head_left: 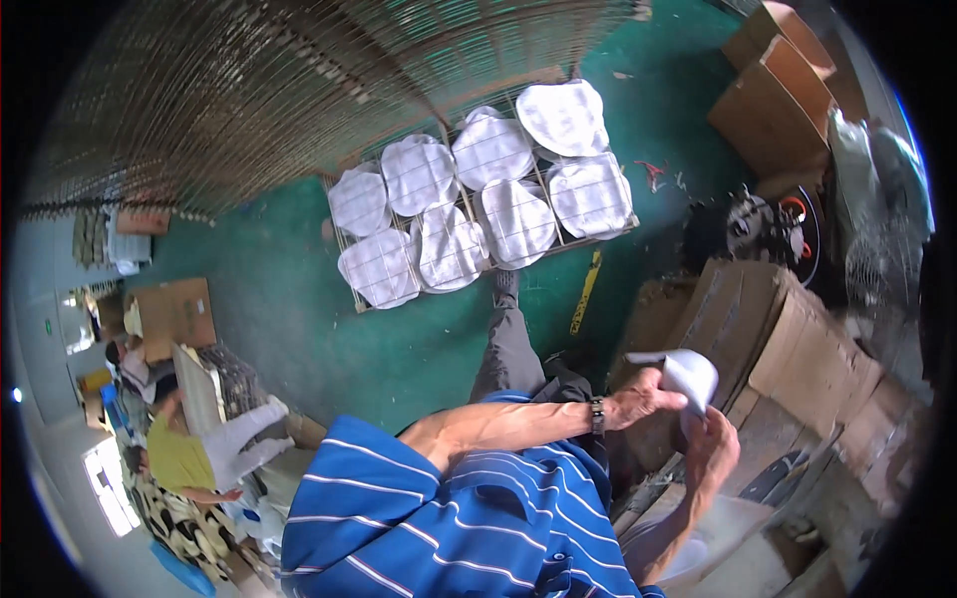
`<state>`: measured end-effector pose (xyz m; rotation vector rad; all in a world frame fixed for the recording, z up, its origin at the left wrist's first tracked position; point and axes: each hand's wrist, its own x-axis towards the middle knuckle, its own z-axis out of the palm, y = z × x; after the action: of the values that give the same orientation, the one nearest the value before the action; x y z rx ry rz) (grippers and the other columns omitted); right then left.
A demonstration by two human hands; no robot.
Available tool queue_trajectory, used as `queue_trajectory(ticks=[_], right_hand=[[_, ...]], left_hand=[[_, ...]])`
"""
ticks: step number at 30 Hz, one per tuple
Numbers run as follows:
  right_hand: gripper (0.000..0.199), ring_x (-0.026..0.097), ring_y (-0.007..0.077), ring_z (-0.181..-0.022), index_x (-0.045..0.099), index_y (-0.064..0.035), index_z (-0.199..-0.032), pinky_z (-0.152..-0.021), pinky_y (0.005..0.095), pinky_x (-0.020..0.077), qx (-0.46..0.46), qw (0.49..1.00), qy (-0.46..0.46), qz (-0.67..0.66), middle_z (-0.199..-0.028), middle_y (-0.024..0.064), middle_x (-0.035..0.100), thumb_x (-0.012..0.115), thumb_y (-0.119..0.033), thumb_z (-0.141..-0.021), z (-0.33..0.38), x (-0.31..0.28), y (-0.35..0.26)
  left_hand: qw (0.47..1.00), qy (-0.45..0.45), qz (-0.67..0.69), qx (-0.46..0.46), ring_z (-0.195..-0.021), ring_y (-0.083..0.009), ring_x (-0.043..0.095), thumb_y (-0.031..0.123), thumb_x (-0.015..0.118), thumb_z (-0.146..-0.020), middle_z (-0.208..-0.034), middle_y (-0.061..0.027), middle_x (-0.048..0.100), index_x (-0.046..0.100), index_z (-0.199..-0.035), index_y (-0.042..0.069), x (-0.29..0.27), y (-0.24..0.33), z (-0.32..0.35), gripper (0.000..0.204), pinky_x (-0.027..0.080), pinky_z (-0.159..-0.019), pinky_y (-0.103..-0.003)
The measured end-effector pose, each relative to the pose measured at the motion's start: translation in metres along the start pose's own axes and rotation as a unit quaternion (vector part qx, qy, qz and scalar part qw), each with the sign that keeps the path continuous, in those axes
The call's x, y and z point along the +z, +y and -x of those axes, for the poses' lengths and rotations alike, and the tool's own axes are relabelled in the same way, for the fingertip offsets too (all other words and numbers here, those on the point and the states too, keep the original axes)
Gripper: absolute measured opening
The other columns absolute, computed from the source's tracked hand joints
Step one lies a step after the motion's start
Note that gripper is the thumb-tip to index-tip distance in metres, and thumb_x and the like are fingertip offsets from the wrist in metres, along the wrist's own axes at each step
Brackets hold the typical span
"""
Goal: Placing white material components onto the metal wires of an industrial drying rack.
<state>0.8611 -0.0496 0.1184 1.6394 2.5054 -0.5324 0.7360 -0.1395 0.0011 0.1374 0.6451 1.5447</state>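
My left hand (pixel 638 401), with a dark watch on its wrist, pinches the lower left edge of a white dome-shaped piece (pixel 690 377) that looks like soft cloth. A narrow flap of it sticks out toward the left. Below it, my right hand (pixel 712 447) grips the same piece at its lower edge with fingers closed. Both hands are above the cardboard boxes on my right. On the wire rack (pixel 480 271) ahead lie several rounded white pieces (pixel 447 247), laid out in two rows.
A tall wire-mesh frame (pixel 249 100) leans over the far left. Brown cartons (pixel 773 110) stand far right, and worn cardboard (pixel 807 344) is close on my right. A yellow strip (pixel 586 292) marks the green floor. Another person in a yellow top (pixel 179 453) is at the left.
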Motion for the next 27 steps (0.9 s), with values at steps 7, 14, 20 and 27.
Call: queue_trajectory(ticks=[7,14,20,27], right_hand=[[0.047,0.065,0.0305,-0.102,0.065,-0.0066,-0.129,-0.092,0.0398,0.0509,-0.168,0.974,-0.116,-0.103,-0.114,0.0167,0.068,0.071,-0.032,-0.089,-0.089,0.108,-0.17],[0.053,0.063,0.0313,-0.107,0.058,-0.0043,-0.136,-0.093,0.0417,0.0507,-0.055,0.962,-0.132,-0.232,-0.125,0.0193,0.063,0.063,-0.041,-0.097,-0.134,0.192,-0.216],[0.045,0.063,0.0343,-0.106,0.06,-0.0034,-0.131,-0.093,0.0423,0.0512,-0.047,0.974,-0.186,-0.118,-0.125,0.0197,0.063,0.068,-0.025,-0.093,-0.135,0.253,-0.203],[0.044,0.064,0.0344,-0.107,0.061,-0.0026,-0.13,-0.094,0.0421,0.0515,0.021,0.969,-0.234,-0.079,-0.124,0.0201,0.063,0.069,-0.019,-0.09,-0.122,0.333,-0.154]], left_hand=[[0.933,0.321,0.071,0.149,-0.1,-0.0179,0.066,0.009,0.062,-0.081,-0.109,-0.0072,0.067,0.06,-0.119,0.001,-0.148,0.102,0.014,0.039,0.054,-0.089,-0.033],[0.89,0.366,0.147,0.23,-0.095,-0.0196,0.062,0.011,0.065,-0.075,-0.105,-0.0069,0.061,0.055,-0.116,0.005,-0.346,0.224,-0.034,0.043,0.054,-0.085,-0.033],[0.901,0.338,0.099,0.254,-0.09,-0.0188,0.063,0.008,0.064,-0.075,-0.098,-0.0041,0.065,0.063,-0.106,0.005,-0.5,0.325,-0.097,0.031,0.054,-0.08,-0.032],[0.874,0.406,0.103,0.246,-0.091,-0.0213,0.065,0.006,0.064,-0.075,-0.098,-0.006,0.066,0.064,-0.105,0.003,-0.688,0.31,-0.099,0.03,0.055,-0.084,-0.037]])
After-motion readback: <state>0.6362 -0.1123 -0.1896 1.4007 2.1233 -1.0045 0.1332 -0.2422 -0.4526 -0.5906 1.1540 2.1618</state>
